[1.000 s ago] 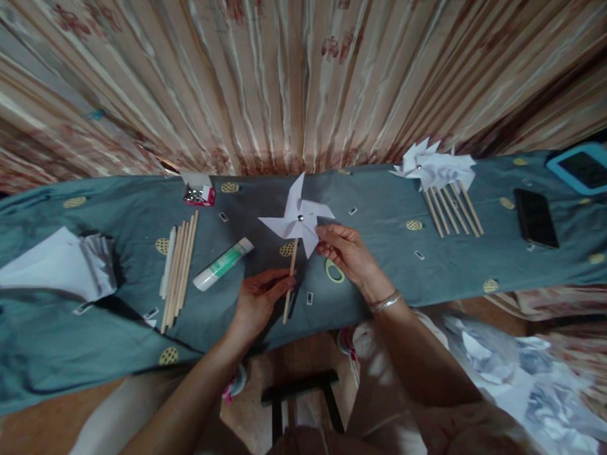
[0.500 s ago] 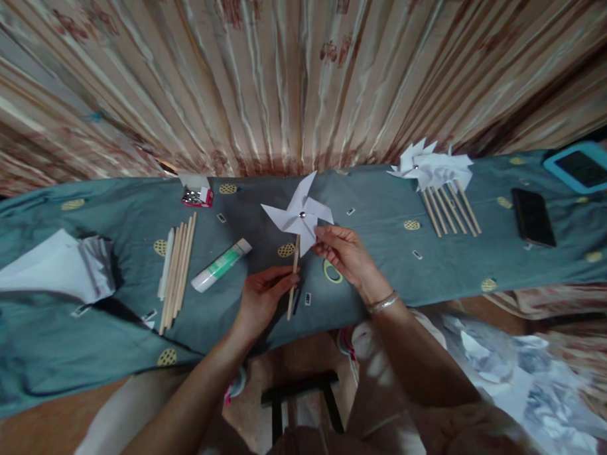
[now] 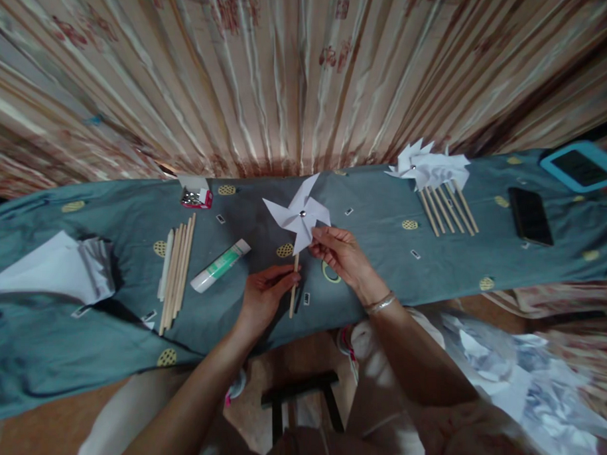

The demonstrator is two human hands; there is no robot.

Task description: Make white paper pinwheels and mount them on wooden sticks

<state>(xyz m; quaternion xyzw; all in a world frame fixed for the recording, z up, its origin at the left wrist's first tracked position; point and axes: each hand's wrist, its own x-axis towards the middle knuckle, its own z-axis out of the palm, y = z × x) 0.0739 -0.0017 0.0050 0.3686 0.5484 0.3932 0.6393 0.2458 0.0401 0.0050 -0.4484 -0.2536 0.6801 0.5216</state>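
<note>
**Steady below, light above**

Across the back, beyond the paper pinwheel (image 3: 286,217), a pleated curtain (image 3: 298,88); beneath it, a cloth-covered surface (image 3: 366,185). To the pinwheel's left, farthest out, a stack of white paper (image 3: 46,269); to its right, a group of other pinwheels (image 3: 441,169).

Below the pinwheel on the left, left hand (image 3: 261,298) pinching the wooden stick (image 3: 293,304) between thumb and fingers. Best to hold firmly here, high enough to resist tipping, without bending the wood.

Just below the pinwheel on the right, right hand (image 3: 341,253) with thumb and fingertips closed on the edge of a lower blade. Pinch only lightly, moving the blade around its center rather than pulling outward; hard pressure could crease or tear the paper.

Raised between both hands, pinwheel facing up toward the camera, above the stick. Better to leave the folds rounded and clear of the wood.

Smallest, at the pinwheel's center, a shiny pin head (image 3: 302,214). Watch for wobble or rubbing there; too tight a fit could hinder turning.
</note>
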